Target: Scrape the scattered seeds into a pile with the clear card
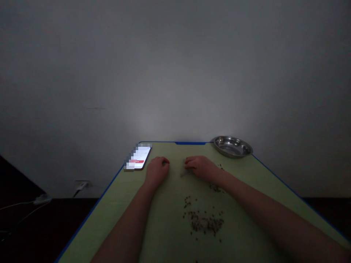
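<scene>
Small dark grains (207, 223) lie scattered on the bench (117, 204); they look light, hard and apt to roll, so best pinched singly between fingertips. The left hand (158, 169) is loosely curled, the right hand (201, 167) has its fingers bunched; whether either grips anything cannot be told.

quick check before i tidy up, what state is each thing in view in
rectangular dark-edged smartphone: face up, screen lit, partly pixelated
rounded shiny metal bowl: upright, open side up
small dark seed-like pieces: loose, scattered, densest in the nearest cluster
bare left hand: loosely curled, beside the phone
bare right hand: curled downward, grip unclear
white wall outlet: apparently has something plugged in
</scene>
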### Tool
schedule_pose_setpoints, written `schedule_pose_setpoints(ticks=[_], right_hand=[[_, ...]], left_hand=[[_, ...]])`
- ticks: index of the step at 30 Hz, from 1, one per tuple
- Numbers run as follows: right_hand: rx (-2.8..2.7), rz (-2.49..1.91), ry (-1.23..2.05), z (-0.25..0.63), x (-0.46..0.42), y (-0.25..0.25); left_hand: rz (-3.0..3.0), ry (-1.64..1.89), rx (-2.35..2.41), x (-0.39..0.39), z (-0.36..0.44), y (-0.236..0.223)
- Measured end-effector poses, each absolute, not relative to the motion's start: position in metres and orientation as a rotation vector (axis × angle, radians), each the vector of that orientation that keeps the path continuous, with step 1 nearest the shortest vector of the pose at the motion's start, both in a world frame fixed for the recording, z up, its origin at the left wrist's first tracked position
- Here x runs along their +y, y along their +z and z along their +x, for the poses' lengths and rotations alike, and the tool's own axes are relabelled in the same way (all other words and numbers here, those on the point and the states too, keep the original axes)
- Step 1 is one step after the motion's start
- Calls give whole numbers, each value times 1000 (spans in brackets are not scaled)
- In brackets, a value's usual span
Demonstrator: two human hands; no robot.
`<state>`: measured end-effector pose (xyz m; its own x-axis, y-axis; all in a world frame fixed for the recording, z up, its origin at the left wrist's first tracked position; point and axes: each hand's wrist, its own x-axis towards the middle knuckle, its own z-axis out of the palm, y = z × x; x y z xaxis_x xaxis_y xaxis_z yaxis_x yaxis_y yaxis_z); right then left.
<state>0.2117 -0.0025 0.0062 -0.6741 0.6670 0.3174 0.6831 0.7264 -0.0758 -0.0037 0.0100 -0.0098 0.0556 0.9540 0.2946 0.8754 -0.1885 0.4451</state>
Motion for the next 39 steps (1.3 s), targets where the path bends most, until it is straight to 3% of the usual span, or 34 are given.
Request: schedule_pose_setpoints(ticks=[13, 18, 26, 39], right_hand=[[-2474, -1149, -84, 275, -8, 1], [-2336, -1105, -121, 249, -11, 6], [-2565, -992, -80, 201, -15, 4], [-2442, -1202, -18, 277, -16, 2]], left_hand=[[2179, 789, 1884, 11, -4, -10], [2187, 795, 1871, 12, -6, -11], [2182, 793, 1899, 10, -6, -10], [2176, 792, 1890, 8, -2, -9]])
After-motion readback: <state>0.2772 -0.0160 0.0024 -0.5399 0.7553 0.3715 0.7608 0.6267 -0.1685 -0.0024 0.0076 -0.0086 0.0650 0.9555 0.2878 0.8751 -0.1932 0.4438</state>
